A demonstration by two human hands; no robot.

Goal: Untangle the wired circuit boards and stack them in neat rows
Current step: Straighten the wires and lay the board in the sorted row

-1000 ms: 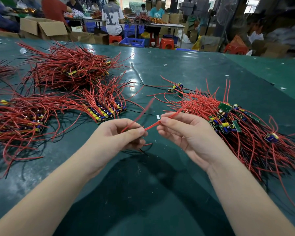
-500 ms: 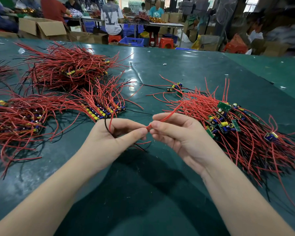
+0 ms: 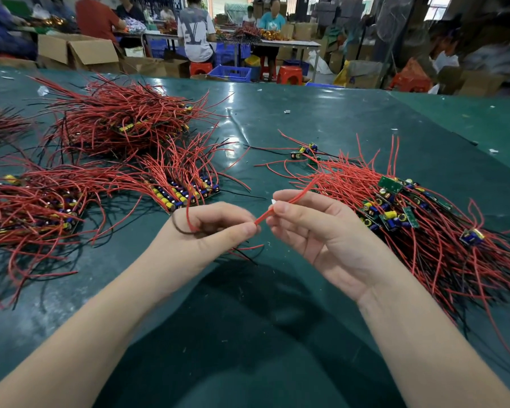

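My left hand (image 3: 212, 234) pinches red and black wires that loop over its back; any board they lead to is hidden in the palm. My right hand (image 3: 315, 231) pinches a red wire (image 3: 295, 198) that runs from my left fingertips up towards the tangled heap of wired circuit boards (image 3: 418, 219) on the right. A neat row of boards (image 3: 186, 192) with blue and yellow capacitors lies just beyond my left hand. More stacked boards (image 3: 42, 213) lie at the left, and a big red wire pile (image 3: 121, 122) sits behind them.
The dark green table (image 3: 277, 319) carries a few loose boards (image 3: 305, 151) in the middle distance. Beyond the far edge stand cardboard boxes (image 3: 80, 53), blue crates (image 3: 231, 72), red stools (image 3: 289, 74) and several people at other tables.
My hands have drawn slightly apart, and the red wire is now pulled straighter between them. The wires in my left hand have flipped over its back.
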